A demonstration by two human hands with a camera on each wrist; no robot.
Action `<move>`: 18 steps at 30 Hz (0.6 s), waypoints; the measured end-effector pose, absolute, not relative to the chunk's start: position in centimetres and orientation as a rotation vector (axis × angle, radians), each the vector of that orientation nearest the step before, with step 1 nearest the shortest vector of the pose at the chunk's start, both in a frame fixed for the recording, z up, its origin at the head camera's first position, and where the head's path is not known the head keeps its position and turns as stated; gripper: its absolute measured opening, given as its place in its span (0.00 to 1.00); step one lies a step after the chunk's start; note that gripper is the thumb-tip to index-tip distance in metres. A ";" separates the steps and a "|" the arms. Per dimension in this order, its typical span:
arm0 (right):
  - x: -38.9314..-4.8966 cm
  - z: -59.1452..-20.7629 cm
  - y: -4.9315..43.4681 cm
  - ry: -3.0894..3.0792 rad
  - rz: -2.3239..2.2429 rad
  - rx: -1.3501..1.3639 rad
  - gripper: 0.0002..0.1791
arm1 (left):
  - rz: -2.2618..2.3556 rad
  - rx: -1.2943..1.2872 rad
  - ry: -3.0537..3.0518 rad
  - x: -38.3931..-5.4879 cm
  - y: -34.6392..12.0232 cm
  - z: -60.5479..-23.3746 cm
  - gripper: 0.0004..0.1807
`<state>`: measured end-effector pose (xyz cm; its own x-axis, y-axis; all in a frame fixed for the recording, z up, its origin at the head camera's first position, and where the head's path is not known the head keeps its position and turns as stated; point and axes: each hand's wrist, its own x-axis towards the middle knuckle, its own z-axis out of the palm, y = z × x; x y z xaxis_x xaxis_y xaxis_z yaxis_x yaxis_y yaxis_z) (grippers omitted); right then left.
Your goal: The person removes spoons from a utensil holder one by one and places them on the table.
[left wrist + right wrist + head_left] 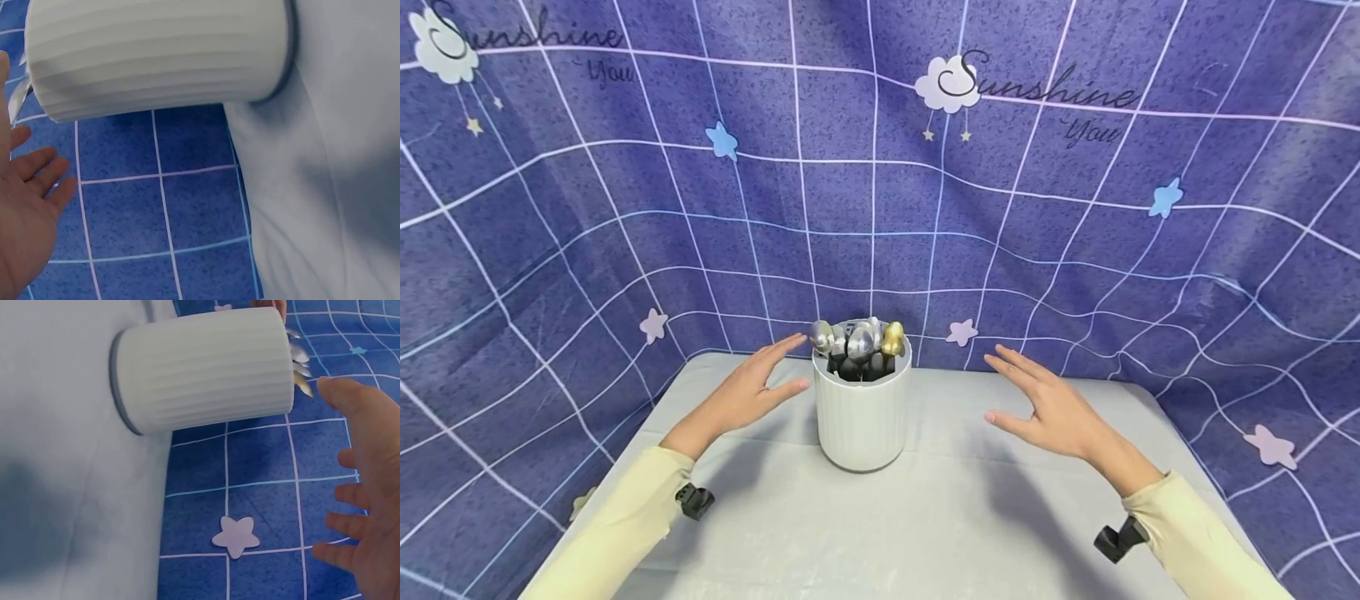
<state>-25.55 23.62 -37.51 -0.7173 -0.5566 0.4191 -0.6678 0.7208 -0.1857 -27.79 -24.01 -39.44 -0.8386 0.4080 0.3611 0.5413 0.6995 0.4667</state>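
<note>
A white ribbed utensil holder (861, 429), filled with silver spoons (861, 342) and a gold spoon (892, 337), stands upright toward the bench's (850, 533) far side. Left grip (748, 392), thumb and fingers apart, hovers just left; right grip (1054, 410), likewise spread, farther right.

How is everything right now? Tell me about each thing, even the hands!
Left hand: empty, fingers stretched out
Right hand: empty, fingers stretched out
White container: upright, no lid
Silver spoons: bowls up, in the container
Gold spoon: bowl up, in the container
Gray cloth: spread out, creased
Blue curtain: hanging, rippled
</note>
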 end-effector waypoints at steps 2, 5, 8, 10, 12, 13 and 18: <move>-25.8 -37.2 23.3 -2.574 0.486 0.970 0.44 | -0.958 -0.732 -2.684 -28.1 -23.8 -39.3 0.40; -26.1 -36.7 22.8 -2.561 0.508 0.983 0.43 | -1.137 -0.690 -2.676 -28.5 -23.5 -39.2 0.41; -26.6 -36.3 22.2 -2.544 0.532 1.005 0.42 | -1.302 -0.681 -2.627 -29.1 -23.1 -39.3 0.39; -27.0 -36.0 21.7 -2.524 0.559 1.021 0.41 | -1.391 -0.697 -2.577 -29.6 -22.9 -39.5 0.38; -27.4 -35.7 21.2 -2.501 0.588 1.036 0.39 | -1.456 -0.710 -2.535 -29.9 -22.7 -39.7 0.37; -27.6 -35.5 20.9 -2.490 0.608 1.044 0.38 | -1.482 -0.714 -2.521 -30.0 -22.7 -39.8 0.37; -28.4 -35.0 19.6 -2.477 0.794 1.079 0.34 | -1.570 -0.672 -2.514 -30.4 -22.4 -40.2 0.38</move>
